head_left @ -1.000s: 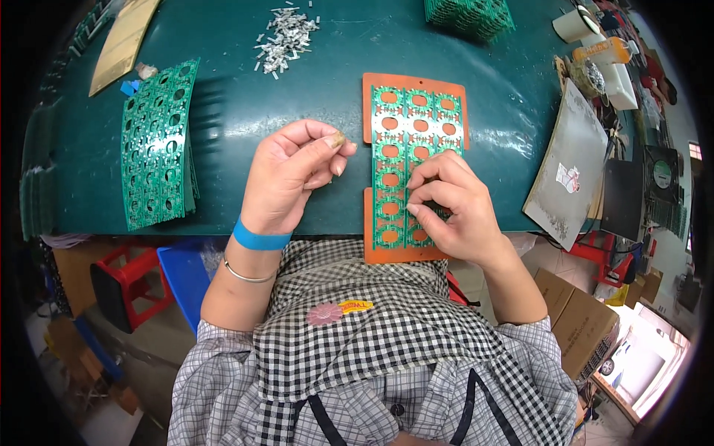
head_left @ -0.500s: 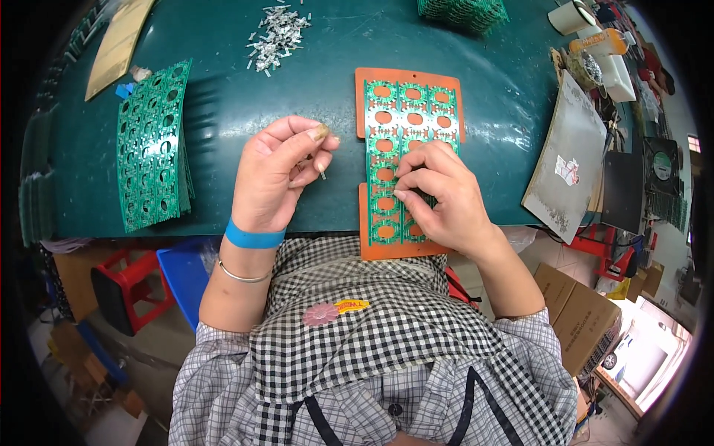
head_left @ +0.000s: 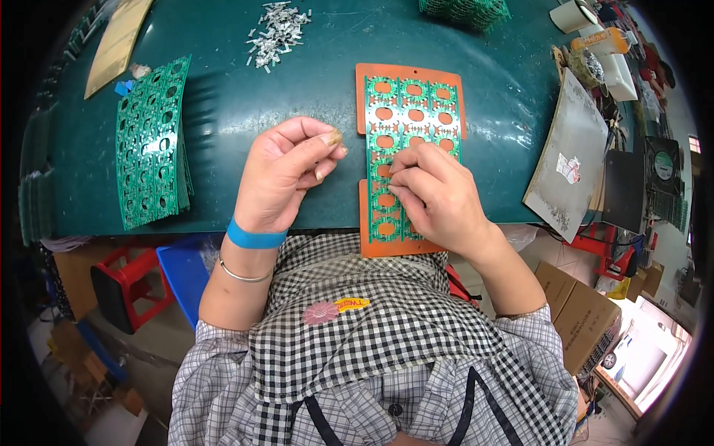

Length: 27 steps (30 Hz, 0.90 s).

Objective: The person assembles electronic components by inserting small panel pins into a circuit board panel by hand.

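A green circuit board panel [head_left: 384, 127] with rows of oval cutouts lies on an orange-brown backing board [head_left: 362, 204] at the table's front edge. Over the panel's lower middle is my right hand [head_left: 439, 195], thumb and fingertips pinched together against its left column. Whatever those fingers hold is too small to make out. To the left of the panel, my left hand [head_left: 286, 171] is raised off the table, its thumb pressed to the index finger and the other fingers curled. I cannot make out what is in it.
Small silvery pieces [head_left: 278, 36] lie in a pile at the back. A stack of green panels [head_left: 152, 145] stands at the left, with another stack [head_left: 467, 11] at the far edge. On the right are a grey board [head_left: 567, 160] and an orange bottle [head_left: 601, 41].
My left hand has shifted slightly right, and the small pale piece that showed below its fingers is no longer distinct. My right hand has moved slightly left over the panel, still pinched.
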{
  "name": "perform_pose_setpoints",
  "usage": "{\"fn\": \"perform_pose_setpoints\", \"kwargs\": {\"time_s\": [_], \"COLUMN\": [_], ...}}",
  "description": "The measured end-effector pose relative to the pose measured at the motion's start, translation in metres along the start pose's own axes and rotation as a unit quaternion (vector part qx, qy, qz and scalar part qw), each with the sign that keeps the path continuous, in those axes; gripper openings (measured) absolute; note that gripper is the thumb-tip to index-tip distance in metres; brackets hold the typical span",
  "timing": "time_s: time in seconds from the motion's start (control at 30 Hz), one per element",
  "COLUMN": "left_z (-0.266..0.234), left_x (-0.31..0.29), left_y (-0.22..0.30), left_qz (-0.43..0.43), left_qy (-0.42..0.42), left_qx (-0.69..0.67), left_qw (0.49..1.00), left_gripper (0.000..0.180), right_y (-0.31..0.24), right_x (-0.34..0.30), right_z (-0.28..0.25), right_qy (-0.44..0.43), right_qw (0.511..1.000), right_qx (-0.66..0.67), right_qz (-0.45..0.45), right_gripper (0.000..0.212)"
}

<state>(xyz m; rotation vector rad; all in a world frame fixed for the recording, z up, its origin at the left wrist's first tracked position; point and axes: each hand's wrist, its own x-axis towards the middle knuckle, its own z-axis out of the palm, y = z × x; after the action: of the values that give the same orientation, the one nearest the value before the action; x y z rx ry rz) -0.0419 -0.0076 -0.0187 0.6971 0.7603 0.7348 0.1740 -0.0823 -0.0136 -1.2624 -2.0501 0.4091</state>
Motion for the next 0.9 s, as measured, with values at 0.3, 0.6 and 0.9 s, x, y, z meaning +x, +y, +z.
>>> {"fn": "perform_pose_setpoints", "kwargs": {"time_s": [0.3, 0.6, 0.9], "left_z": [0.009, 0.007, 0.016], "left_x": [-0.004, -0.006, -0.009], "left_y": [-0.005, -0.006, -0.013], "left_qz": [-0.015, -0.013, -0.016], "left_qy": [0.005, -0.001, -0.021], "left_qx": [0.036, 0.041, 0.035], "left_qw": [0.999, 0.999, 0.999], "left_gripper": [0.01, 0.011, 0.011], "right_y": [-0.002, -0.001, -0.017], "right_x": [0.0, 0.0, 0.017], "right_z": [-0.005, -0.001, -0.009], "right_qy": [-0.042, -0.061, 0.069], "right_qw": [0.999, 0.998, 0.994], "right_qx": [-0.008, -0.033, 0.077], "right_qz": [-0.009, -0.005, 0.032], "right_gripper": [0.011, 0.014, 0.022]}}
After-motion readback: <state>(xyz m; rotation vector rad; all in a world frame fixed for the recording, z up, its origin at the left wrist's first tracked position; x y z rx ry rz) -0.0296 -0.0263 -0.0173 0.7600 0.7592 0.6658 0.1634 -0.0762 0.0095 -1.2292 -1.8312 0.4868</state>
